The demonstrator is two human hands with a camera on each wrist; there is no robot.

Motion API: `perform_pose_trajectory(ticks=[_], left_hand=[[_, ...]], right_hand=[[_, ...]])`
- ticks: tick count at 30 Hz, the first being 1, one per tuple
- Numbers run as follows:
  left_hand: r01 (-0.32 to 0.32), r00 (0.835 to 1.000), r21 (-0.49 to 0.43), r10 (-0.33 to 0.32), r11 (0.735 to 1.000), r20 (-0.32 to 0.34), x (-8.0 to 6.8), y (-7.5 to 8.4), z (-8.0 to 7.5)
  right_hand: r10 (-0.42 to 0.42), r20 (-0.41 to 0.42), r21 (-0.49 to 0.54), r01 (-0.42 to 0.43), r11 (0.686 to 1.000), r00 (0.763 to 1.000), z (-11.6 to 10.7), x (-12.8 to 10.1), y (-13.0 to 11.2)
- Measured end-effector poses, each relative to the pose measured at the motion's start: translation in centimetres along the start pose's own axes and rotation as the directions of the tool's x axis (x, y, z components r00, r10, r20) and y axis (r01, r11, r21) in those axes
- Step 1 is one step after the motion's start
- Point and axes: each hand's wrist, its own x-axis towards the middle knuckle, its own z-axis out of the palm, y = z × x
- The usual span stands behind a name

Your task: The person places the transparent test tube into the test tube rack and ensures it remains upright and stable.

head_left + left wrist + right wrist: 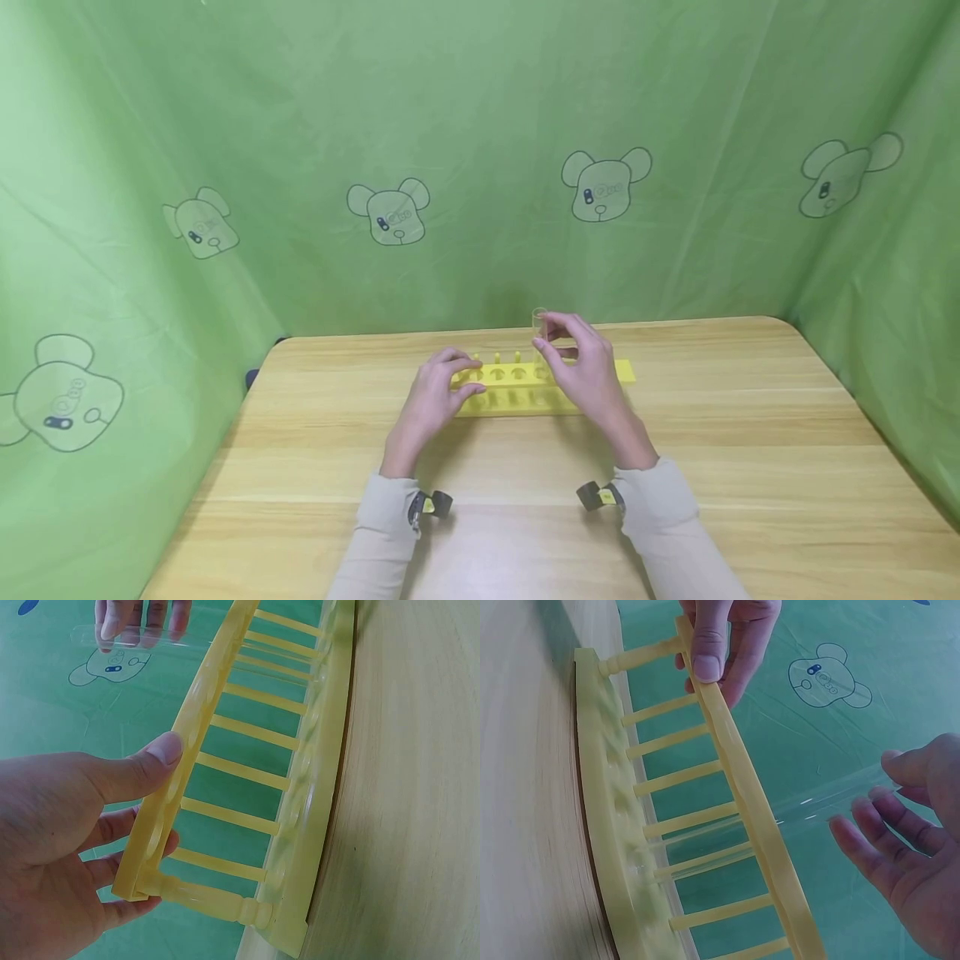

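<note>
A yellow test-tube rack [517,377] stands on the wooden table [750,467], towards its far side. My left hand [459,379] grips the left end of the rack's top plate [191,742], thumb [161,750] on one face and fingers behind. A clear glass test tube [538,320] stands upright in a hole near the rack's middle. My right hand [552,335] pinches its upper end between thumb and fingertips. In the right wrist view the test tube [832,799] runs through the top plate [757,817] down to the base, with my right hand [866,791] around its top.
Green cloth [480,125] printed with bear heads hangs close behind and to both sides of the table. The rack's other holes look empty. Bare tabletop lies between the rack and me. A small camera is strapped on each wrist [429,505].
</note>
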Motion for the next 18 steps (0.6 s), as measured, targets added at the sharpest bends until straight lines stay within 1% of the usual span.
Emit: perform_pose_trajectory(ticks=[8, 18], left_hand=[[0.013, 1.000, -0.011, -0.013, 1.000, 0.013, -0.06, 0.19, -0.08], [0.006, 1.000, -0.013, -0.006, 1.000, 0.005, -0.16, 0.29, -0.09]], right_hand=[[0.011, 0.006, -0.007, -0.011, 1.000, 1.000, -0.24, -0.08, 0.00], [0.026, 0.024, -0.015, -0.026, 1.000, 0.999, -0.47, -0.12, -0.06]])
